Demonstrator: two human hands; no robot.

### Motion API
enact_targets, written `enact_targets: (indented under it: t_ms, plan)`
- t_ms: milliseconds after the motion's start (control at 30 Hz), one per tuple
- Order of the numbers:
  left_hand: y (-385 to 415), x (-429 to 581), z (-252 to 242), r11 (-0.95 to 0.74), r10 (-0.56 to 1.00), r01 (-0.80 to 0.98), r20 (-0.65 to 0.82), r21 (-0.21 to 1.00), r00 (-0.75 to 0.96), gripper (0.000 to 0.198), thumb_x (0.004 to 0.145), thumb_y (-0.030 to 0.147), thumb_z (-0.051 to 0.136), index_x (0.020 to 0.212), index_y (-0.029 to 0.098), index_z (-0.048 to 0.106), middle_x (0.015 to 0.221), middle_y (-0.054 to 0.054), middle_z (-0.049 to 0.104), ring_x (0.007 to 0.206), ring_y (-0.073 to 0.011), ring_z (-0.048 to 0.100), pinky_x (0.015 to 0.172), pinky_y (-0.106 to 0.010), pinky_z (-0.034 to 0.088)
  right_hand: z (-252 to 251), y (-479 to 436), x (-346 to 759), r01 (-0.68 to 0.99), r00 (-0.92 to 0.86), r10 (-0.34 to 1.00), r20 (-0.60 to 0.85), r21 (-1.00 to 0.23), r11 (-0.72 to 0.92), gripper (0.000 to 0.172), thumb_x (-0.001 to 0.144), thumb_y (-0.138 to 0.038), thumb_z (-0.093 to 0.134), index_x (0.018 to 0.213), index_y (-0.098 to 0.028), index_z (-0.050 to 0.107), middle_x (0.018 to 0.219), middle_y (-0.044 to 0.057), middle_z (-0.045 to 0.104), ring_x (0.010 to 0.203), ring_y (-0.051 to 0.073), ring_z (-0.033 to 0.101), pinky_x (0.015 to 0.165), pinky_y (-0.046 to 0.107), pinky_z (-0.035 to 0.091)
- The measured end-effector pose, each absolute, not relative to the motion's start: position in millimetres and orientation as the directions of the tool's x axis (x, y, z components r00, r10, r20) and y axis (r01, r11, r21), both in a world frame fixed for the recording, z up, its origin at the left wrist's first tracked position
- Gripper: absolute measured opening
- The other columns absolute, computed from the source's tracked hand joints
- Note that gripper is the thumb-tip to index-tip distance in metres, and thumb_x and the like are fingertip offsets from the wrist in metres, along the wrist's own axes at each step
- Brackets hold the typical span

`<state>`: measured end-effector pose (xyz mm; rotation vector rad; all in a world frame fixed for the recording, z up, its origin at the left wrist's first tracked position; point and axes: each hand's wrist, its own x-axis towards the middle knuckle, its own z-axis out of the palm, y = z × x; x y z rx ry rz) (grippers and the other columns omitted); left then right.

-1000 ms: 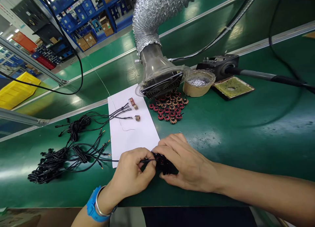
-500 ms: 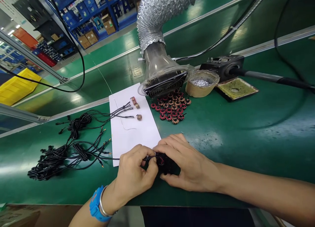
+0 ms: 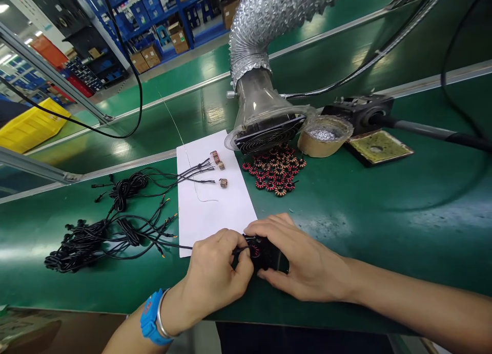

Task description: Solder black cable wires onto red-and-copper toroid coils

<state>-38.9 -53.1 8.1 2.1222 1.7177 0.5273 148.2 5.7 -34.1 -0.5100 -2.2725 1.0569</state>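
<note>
Between thumb and forefinger my left hand pinches the end of a black cable, which runs left to a cable bundle. My right hand is curled around a dark block-like holder on the bench. At the holder's left side sits a red and black wound ring coil, right by my left fingertips. Whether the cable touches the coil is hidden by the fingers. Behind my hands lies a white sheet of paper with small copper-coloured coils and several cable ends on it.
A heap of ring coils lies under a fume extraction hood. To its right stand a round solder-filled pot, a square yellow sponge tray and a soldering iron. Black cable bundles lie at left.
The view has shifted slightly, so the bench things appear a little further right. Both hands keep their grip, and more of the dark holder shows under my right hand.
</note>
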Motion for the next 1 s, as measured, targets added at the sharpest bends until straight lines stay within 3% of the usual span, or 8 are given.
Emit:
enact_targets:
  t_ms: [267,567,1000]
  plan:
    - [-50.4,-39.6,15.7,-0.005,0.966,0.738,-0.188,0.675,0.179,0.006,0.078,0.017,0.055,0.074,0.019,0.058,0.057,0.006,0.047,0.048,-0.0066,0.039,0.047,-0.019,0.031,-33.5,5.8,149.4,0.129,-0.755,0.567,0.329,-0.773,0.621,0.051,0.074,-0.006,0.060,0.120,-0.020,0.042,0.108,0.006,0.059,0.091,0.023,0.051,0.078,0.037,0.034]
    - [-52.9,-38.5,15.5,0.050,0.955,0.726,-0.246,0.686,0.167,0.005,0.076,0.018,0.059,0.077,0.018,0.063,0.061,0.004,0.054,0.049,-0.0064,0.042,0.046,-0.018,0.033,-34.9,6.1,150.0,0.153,-0.734,0.577,0.359,-0.740,0.655,0.045,0.077,-0.009,0.059,0.119,-0.019,0.043,0.111,0.008,0.059,0.096,0.025,0.053,0.082,0.039,0.036]
    - [-51.2,-40.2,16.4,0.064,0.965,0.667,-0.215,0.743,0.147,0.009,0.083,0.019,0.054,0.076,0.017,0.059,0.056,0.006,0.046,0.048,-0.0060,0.039,0.046,-0.017,0.031,-34.6,7.2,150.1,0.169,-0.695,0.602,0.394,-0.724,0.669,0.044,0.079,-0.014,0.060,0.119,-0.019,0.043,0.112,0.011,0.059,0.097,0.026,0.052,0.084,0.041,0.039]
